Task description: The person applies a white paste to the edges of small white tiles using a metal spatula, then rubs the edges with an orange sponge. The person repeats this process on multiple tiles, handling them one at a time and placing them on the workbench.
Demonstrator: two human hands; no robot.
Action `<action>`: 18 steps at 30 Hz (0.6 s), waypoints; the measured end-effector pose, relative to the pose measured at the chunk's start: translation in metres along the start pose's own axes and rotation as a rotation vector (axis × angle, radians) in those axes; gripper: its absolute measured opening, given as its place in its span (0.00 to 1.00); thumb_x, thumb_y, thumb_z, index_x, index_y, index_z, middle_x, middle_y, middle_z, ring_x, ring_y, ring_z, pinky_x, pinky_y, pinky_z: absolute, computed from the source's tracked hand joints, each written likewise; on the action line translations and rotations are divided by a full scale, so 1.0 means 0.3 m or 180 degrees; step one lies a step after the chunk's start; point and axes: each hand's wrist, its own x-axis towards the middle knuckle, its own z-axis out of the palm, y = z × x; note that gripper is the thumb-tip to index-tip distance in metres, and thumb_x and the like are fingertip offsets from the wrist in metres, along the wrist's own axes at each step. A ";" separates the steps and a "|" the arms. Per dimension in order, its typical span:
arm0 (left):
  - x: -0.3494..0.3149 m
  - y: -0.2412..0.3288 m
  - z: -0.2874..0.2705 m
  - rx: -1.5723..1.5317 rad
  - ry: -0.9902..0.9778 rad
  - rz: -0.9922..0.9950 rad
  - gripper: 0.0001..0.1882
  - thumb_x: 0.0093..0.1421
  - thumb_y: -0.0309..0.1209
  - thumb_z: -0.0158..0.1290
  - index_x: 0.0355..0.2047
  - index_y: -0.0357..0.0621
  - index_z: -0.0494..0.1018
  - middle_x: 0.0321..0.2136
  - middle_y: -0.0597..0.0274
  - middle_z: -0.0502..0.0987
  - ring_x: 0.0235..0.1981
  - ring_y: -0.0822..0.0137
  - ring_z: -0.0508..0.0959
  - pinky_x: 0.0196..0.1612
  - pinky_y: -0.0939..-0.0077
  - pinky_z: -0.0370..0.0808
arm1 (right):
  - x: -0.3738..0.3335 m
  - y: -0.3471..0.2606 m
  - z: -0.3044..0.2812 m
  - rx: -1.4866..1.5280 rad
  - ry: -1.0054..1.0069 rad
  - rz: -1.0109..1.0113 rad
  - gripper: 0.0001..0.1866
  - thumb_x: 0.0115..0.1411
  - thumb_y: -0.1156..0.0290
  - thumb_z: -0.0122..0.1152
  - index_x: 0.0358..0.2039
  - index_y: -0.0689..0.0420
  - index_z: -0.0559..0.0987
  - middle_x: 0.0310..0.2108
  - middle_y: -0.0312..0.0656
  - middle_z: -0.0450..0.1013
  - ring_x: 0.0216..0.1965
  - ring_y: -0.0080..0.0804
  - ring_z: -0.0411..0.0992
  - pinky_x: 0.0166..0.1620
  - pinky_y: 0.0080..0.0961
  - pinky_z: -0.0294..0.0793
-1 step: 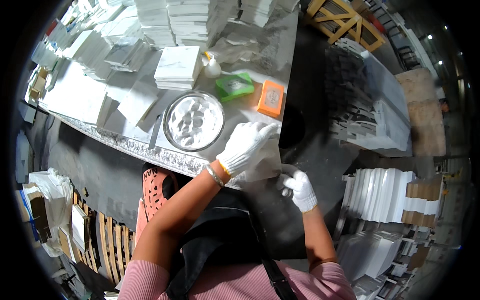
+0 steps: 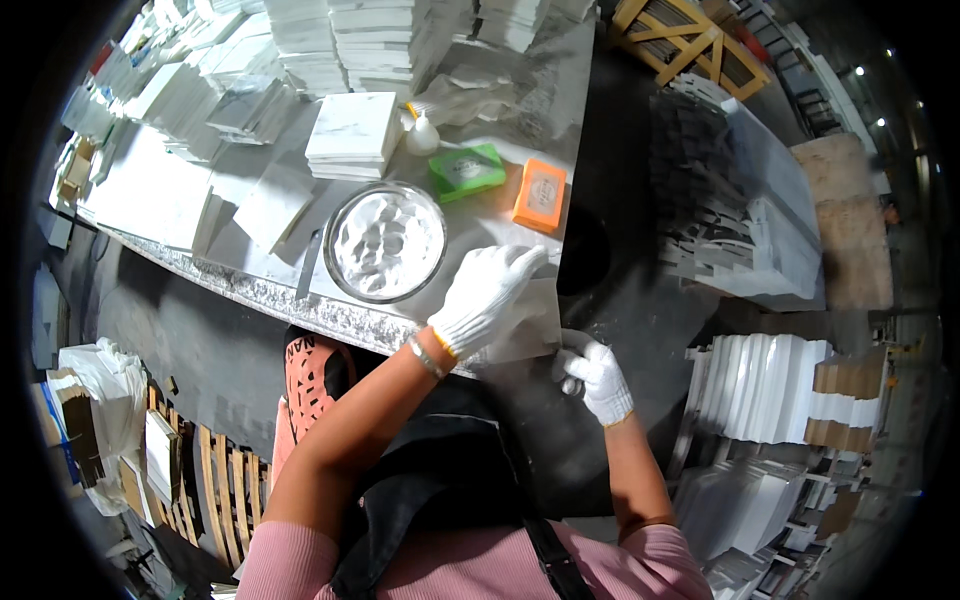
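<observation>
My left hand (image 2: 488, 300), in a white knitted glove, lies with bent fingers over a pale square tile (image 2: 532, 325) at the table's near right corner and grips it. Just off that corner is my gloved right hand (image 2: 597, 380), its fingers curled and one fingertip by the tile's lower right corner. What it holds, if anything, is hidden. Left of my left hand stands a round clear bowl (image 2: 438, 262) of white powder or paste. Beyond it lie a green box (image 2: 468, 172), an orange box (image 2: 540, 196) and a small white squeeze bottle (image 2: 422, 135).
A short stack of marbled tiles (image 2: 352, 135) sits behind the bowl, with taller stacks (image 2: 380, 45) farther back. A single tile (image 2: 275, 205) lies to the left. White slabs (image 2: 760, 388) stand at the right, and a slatted wooden pallet (image 2: 225, 490) is low on the left.
</observation>
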 end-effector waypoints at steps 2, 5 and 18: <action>-0.072 0.000 0.009 0.0103 0.0074 -0.0125 0.42 0.48 0.42 0.69 0.62 0.45 0.68 0.60 0.51 0.72 0.61 0.46 0.70 0.60 0.48 0.68 | -0.014 -0.022 -0.007 -0.0127 -0.0007 0.0074 0.20 0.66 0.74 0.57 0.58 0.64 0.75 0.35 0.38 0.79 0.24 0.17 0.72 0.26 0.12 0.69; -0.171 0.043 -0.019 0.0325 0.0094 -0.0125 0.47 0.43 0.47 0.72 0.63 0.43 0.68 0.63 0.47 0.68 0.63 0.42 0.68 0.62 0.48 0.68 | 0.003 -0.051 -0.030 0.0474 0.0285 -0.0181 0.23 0.67 0.75 0.56 0.61 0.65 0.72 0.34 0.38 0.76 0.26 0.17 0.71 0.26 0.11 0.68; -0.182 0.030 -0.012 0.0282 -0.0065 -0.0029 0.49 0.41 0.48 0.72 0.61 0.38 0.68 0.65 0.46 0.66 0.66 0.41 0.65 0.67 0.49 0.64 | 0.170 -0.141 -0.027 -0.1994 0.0315 -0.1730 0.16 0.65 0.77 0.59 0.52 0.61 0.83 0.46 0.42 0.83 0.41 0.25 0.80 0.43 0.21 0.78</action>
